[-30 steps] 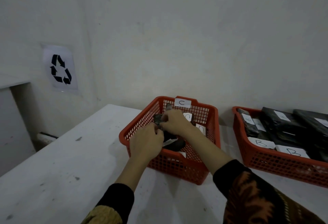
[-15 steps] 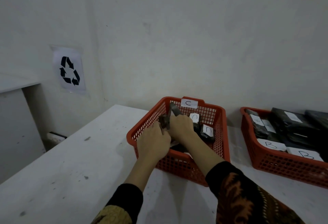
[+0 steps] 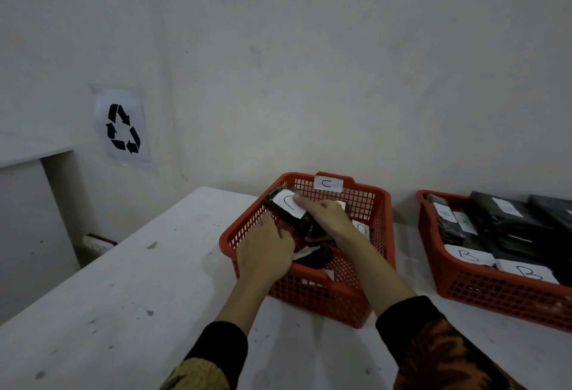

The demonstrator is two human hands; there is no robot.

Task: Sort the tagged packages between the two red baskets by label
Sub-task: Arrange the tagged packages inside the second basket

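Seen from the head camera, two hands reach forward into a red basket (image 3: 376, 269) marked with a paper tag reading C (image 3: 328, 184). The basket sits on a pale table (image 3: 123, 281) against a white wall.

The right hand (image 3: 325, 218) grips a dark package (image 3: 294, 219), fingers curled over its upper face and the thumb pressed on its white label, which shows a handwritten C. The left hand (image 3: 266, 250) is just beside it, at the package's nearer, lower end; its fingers curl toward the package, but whether they hold it or only touch it cannot be told.

The package is inside the basket's left half, raised above the other packages lying on the bottom. Its long axis runs diagonally, from the near end by the left hand up and away toward the far left corner of the basket (the labelled face is tilted up toward the camera). The right hand is over its middle and far part, so that hand looks to have the firmer hold.

Well apart to the right stands a second red basket (image 3: 433, 266), filled with dark packages whose labels read B. Judging by the matching C marks, the held package probably belongs where it is and only needs laying down flat.
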